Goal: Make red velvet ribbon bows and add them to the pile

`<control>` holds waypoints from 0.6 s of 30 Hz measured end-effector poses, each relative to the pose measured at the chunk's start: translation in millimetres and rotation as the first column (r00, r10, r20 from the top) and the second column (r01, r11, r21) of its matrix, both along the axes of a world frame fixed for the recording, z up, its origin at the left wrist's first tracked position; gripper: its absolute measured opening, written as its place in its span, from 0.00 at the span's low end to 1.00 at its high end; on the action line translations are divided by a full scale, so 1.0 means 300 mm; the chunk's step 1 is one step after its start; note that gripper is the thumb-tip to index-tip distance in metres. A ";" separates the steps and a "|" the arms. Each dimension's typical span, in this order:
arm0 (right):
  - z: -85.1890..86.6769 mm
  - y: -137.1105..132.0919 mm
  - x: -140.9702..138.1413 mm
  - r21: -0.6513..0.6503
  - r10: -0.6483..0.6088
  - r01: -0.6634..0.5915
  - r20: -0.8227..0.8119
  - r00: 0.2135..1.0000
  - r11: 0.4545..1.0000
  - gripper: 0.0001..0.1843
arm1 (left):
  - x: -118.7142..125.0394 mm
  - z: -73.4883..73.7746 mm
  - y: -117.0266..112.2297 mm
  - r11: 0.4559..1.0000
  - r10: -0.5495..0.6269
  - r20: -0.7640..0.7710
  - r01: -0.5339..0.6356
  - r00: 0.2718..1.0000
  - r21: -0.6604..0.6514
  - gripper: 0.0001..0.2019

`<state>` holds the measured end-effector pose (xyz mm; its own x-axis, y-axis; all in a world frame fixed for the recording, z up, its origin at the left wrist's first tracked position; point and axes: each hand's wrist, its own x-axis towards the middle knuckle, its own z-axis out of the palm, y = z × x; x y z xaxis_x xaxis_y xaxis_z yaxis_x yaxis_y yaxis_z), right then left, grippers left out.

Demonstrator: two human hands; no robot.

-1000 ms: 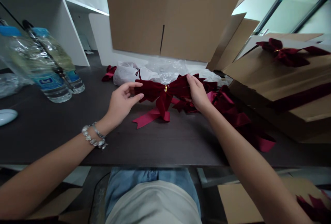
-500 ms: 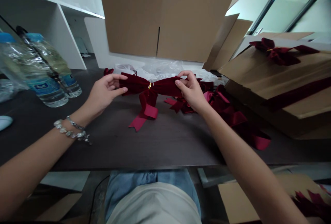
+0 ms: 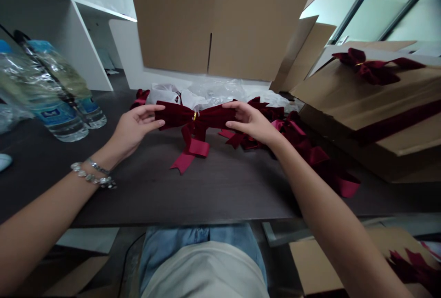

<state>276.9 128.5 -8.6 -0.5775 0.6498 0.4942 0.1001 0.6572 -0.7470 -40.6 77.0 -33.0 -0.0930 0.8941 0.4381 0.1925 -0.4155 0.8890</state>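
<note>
Two hands, the left [image 3: 136,126] and the right [image 3: 250,121], seem to pinch the loop ends of a burgundy velvet bow [image 3: 195,116] held over the worktop [image 3: 206,192], its tails hanging.

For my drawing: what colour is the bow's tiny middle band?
Gold, that tiny shiny band on the dark red velvet bow, best seen in the head view.

A bow [image 3: 213,116] of deep red velvet sits level and side-on, its two loops drawn out long and fairly flat, cinched at the middle by a small gold band [image 3: 195,116] (barely more than a glint from up here). Two tails [image 3: 193,151] hang from the centre, showing a brighter crimson face, one ending in a notched tip, though how they overlap is hard to make out
</note>
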 end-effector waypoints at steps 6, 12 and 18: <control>-0.011 0.021 0.012 -0.048 -0.066 0.067 0.015 0.998 0.997 0.23 | -0.006 -0.007 0.006 1.000 -0.018 0.002 0.018 1.000 -0.012 0.25; -0.003 0.009 0.016 -0.098 -0.074 0.073 -0.001 0.997 0.992 0.23 | -0.007 0.004 0.002 0.999 -0.035 -0.013 0.035 0.999 -0.023 0.27; 0.000 0.009 0.030 -0.092 -0.158 0.163 0.060 0.986 0.982 0.22 | -0.010 0.016 -0.008 1.000 -0.028 -0.069 0.028 0.997 -0.005 0.25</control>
